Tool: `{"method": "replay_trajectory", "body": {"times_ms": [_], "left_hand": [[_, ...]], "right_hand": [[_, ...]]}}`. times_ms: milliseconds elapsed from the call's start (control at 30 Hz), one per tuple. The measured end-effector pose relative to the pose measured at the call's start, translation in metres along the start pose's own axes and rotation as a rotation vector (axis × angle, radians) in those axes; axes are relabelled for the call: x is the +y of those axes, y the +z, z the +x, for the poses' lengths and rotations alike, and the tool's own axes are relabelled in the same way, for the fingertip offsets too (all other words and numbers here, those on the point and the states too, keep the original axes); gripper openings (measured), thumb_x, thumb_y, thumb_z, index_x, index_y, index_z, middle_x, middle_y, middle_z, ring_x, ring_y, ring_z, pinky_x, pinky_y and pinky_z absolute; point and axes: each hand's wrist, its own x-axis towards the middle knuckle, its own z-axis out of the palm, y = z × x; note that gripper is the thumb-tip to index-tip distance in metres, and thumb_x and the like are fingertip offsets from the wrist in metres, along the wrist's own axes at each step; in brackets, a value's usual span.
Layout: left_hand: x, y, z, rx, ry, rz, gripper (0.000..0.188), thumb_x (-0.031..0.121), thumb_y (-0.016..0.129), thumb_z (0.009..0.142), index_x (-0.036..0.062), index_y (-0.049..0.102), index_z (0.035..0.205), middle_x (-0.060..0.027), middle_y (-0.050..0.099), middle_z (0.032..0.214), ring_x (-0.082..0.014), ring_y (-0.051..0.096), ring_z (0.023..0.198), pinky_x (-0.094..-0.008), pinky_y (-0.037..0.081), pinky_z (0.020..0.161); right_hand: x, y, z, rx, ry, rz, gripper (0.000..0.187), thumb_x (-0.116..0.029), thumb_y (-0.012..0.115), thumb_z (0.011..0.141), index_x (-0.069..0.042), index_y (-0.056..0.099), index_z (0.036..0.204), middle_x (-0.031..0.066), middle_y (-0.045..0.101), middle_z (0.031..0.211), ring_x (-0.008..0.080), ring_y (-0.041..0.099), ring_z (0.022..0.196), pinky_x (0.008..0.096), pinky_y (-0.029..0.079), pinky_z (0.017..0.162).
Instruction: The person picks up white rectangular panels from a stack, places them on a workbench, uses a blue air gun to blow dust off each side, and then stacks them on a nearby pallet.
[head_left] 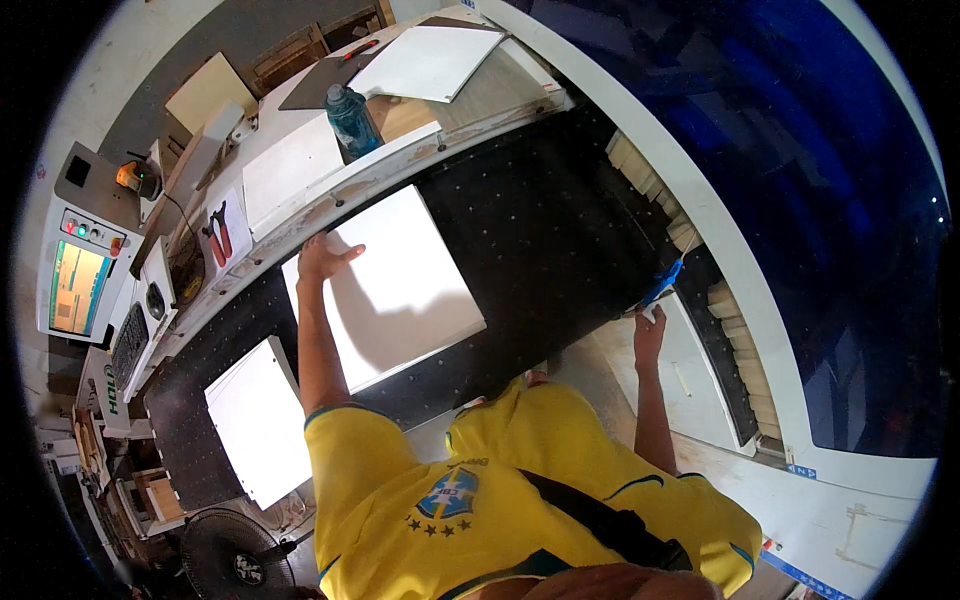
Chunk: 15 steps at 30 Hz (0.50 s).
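Observation:
My left hand rests on the far left edge of a white rectangular panel, thumb spread away from the fingers. The panel lies flat on a black table dotted with small studs. At the right, my right hand is closed around the lower end of a blue air gun, with a thin line running up from its top. It is held over the table's right side, apart from the panel. A second white panel lies nearer on the left.
Beyond the black table, a workbench holds a blue-green bottle, white sheets and red-handled pliers. A control screen and keyboard stand at left, above a black fan. A machine with a dark blue cover borders the right.

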Motion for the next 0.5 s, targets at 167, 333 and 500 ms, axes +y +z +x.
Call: {"method": "replay_trajectory", "body": {"times_ms": [167,333,500], "left_hand": [[0.071,0.036,-0.114,0.176,0.142,0.004,0.097,0.071,0.063,0.095,-0.0002,0.044,0.158,-0.0328,0.038,0.164,-0.0498,0.029,0.156,-0.0607,0.026,0.126],[0.151,0.024,-0.265,0.011,0.273,-0.052,0.112,0.061,0.081,0.086,0.0093,0.025,0.169,-0.0278,0.013,0.175,-0.0456,0.007,0.163,-0.0635,0.011,0.130],[0.125,0.068,-0.294,0.277,0.186,0.242,0.079,0.010,0.072,0.093,0.0088,0.038,0.164,-0.0281,0.032,0.168,-0.0460,0.027,0.158,-0.0563,0.024,0.131]], "right_hand": [[0.030,0.015,-0.051,-0.009,0.135,-0.141,0.054,-0.013,0.068,0.100,0.003,0.050,0.148,0.0187,0.057,0.145,0.0305,0.066,0.117,0.0411,0.053,0.099],[0.020,0.037,-0.115,-0.299,0.231,0.038,0.042,-0.013,0.065,0.100,-0.001,0.059,0.140,0.0177,0.059,0.142,0.0290,0.069,0.112,0.0406,0.055,0.093],[-0.020,0.074,-0.148,-0.441,-0.106,-0.306,0.030,-0.012,0.062,0.103,0.000,0.063,0.130,0.0163,0.066,0.121,0.0248,0.071,0.103,0.0407,0.057,0.087]]}}
